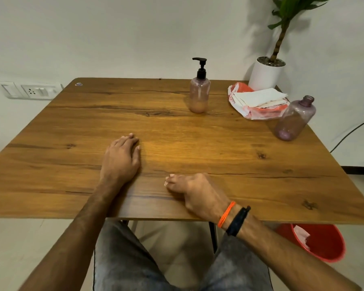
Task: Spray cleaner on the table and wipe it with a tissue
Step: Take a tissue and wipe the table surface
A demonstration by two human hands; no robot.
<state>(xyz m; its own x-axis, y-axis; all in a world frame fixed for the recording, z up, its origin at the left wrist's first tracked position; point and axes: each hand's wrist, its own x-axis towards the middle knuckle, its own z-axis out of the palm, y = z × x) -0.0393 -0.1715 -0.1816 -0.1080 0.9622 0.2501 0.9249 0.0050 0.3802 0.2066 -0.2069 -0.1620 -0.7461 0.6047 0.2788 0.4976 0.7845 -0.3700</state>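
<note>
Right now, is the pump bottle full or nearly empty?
Mostly empty: the pump bottle stands upright with pale liquid only in its bottom part, clear above.

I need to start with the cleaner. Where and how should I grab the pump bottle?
Probably wrap the right hand round the pump bottle's straight body, coming from the near side. It stands upright with bare table in front; its nozzle points left.

I see a worktop (198, 143) of wood-grain finish, smooth with a soft shine. The pump bottle (200, 92) and the open bottle (293, 120) look like translucent plastic. The tissues (261, 96) are matt white paper on a glossy thin plastic bag (259, 113).
</note>
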